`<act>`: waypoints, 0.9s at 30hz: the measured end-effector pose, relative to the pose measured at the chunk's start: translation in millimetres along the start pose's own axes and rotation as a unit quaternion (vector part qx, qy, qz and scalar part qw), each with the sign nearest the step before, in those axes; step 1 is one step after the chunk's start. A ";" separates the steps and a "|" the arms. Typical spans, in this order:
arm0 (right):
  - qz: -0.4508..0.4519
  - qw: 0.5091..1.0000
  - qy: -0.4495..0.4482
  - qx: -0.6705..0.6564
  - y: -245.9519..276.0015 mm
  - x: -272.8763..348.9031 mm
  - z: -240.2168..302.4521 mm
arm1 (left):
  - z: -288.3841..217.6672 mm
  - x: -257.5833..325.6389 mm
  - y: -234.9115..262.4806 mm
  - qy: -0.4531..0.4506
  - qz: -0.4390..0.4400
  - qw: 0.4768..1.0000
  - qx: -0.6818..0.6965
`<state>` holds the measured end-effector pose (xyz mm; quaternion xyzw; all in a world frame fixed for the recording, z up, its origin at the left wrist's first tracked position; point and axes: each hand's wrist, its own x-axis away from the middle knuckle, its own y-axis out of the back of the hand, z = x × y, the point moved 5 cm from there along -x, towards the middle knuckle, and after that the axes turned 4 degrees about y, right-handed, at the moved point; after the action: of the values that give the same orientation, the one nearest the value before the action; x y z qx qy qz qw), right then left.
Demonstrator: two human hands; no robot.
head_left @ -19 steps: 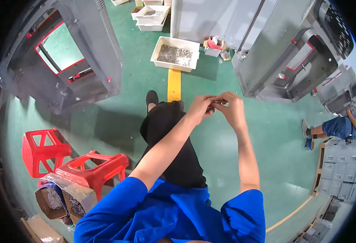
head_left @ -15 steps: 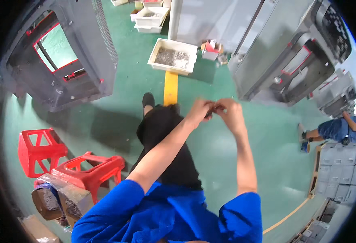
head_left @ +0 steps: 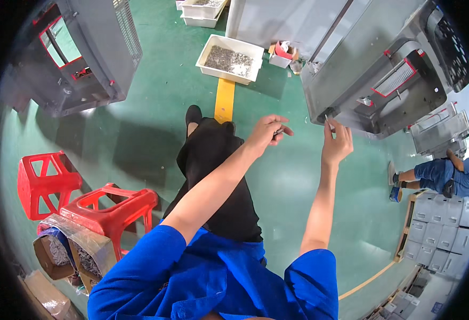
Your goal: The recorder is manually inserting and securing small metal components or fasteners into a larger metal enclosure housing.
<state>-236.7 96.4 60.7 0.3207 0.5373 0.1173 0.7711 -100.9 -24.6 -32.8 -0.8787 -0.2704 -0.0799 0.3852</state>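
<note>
Holds the left hand (head_left: 265,131) a little off centre toward two o'clock, half-curled with the fingers loosely parted, and a small dark metallic piece (head_left: 277,134) caught in the curl; cannot make out its exact shape at this size. Holds the right hand (head_left: 338,142) farther out, between two and three o'clock, well apart from the left, with thumb and fingertips pressed together, pinching a slim metallic piece (head_left: 326,118) pointing toward twelve. Has this pinch in line with the lower corner of a grey moulded housing (head_left: 352,64) at two o'clock, trimmed in red around a slot; cannot tell any contact there.

Has another grey housing (head_left: 93,42) at ten o'clock, with red edging around a rectangular opening. Faces a cream rectangular bin (head_left: 225,75) at twelve, strewn inside with small metallic parts (head_left: 229,60), on the green floor (head_left: 170,80) at the far end of a yellow floor stripe (head_left: 224,101). Has a small carton (head_left: 280,61) just beside the bin, toward one o'clock.

Has red plastic stools (head_left: 90,220) between eight and nine, near open cardboard boxes (head_left: 100,246) at eight. Shares the floor with a co-worker (head_left: 458,176) in blue at three, near stacked grey cases (head_left: 431,229) toward four.
</note>
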 end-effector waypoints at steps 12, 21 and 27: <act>-0.019 0.982 0.148 0.117 -18.7 12.0 8.2 | -1.0 -3.4 9.4 -0.015 -0.021 1.000 0.000; -0.095 0.985 0.127 0.070 -17.5 11.6 21.9 | 7.2 -9.8 7.0 0.005 -0.031 0.999 0.017; -0.078 0.980 0.167 0.076 -21.0 1.1 32.0 | 3.7 -11.8 3.3 -0.008 -0.028 0.999 0.022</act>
<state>-210.8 69.0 53.8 0.3114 0.6893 0.0680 0.6506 -109.3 -28.7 -41.6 -0.8625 -0.2998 -0.0773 0.4002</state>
